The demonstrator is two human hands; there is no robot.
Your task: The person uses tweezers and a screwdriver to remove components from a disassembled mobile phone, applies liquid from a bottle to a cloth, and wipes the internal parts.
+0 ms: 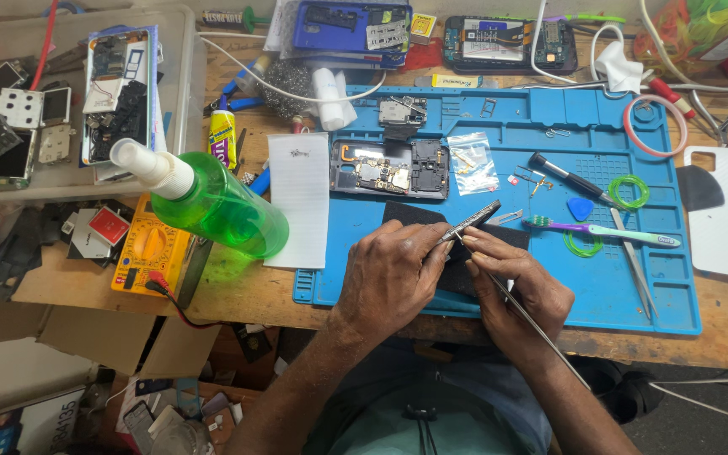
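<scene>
My left hand (391,274) holds a thin dark phone part (470,222) on edge above the blue work mat (634,295). My right hand (522,282) grips long metal tweezers (522,313), their tip touching the part near its lower end. Both hands hover over a black pad on the mat's near side. An opened phone body (389,169) with its circuit board showing lies just beyond the hands.
A green spray bottle (212,202) lies left of the mat beside a white card (300,198) and a yellow multimeter (147,248). A purple toothbrush (604,231), screwdriver (568,178), second tweezers (634,261) and small parts bag (473,162) lie on the mat. A tray of phone parts (61,101) sits far left.
</scene>
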